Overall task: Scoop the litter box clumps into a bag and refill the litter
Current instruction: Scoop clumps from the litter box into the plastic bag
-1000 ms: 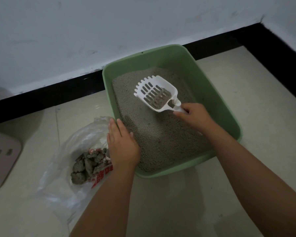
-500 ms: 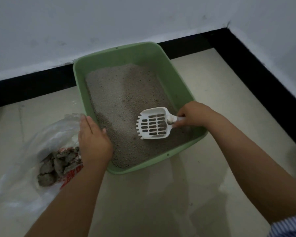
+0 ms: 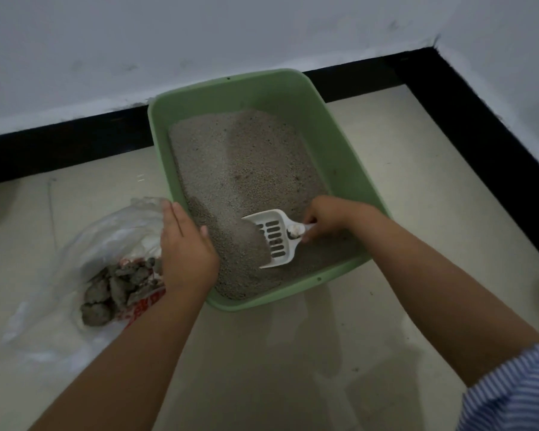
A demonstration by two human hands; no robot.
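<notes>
A: You're crouched in a dim corner, pale tiled floor under a white wall with a black skirting board. Where's the litter box?

B: The green litter box sits on the floor against that skirting, and the clear plastic bag lies just to its left, grey clumps already piled inside.

A: What's changed for you in the last second?

B: Your white slotted scoop was up over the far end with litter sifting through it. Now you've brought it down to the near end and driven its front edge into the grey litter, which half-buries it.

A: And your hands?

B: Your right hand is clenched round the scoop's handle. Your left hand lies flat, fingers loose and gripping nothing, on the box's left rim beside the bag's mouth.

A: So where does that leave you?

B: Likely starting another sifting pass through the near end. No clumps show on the surface, so refilling may come soon.
</notes>
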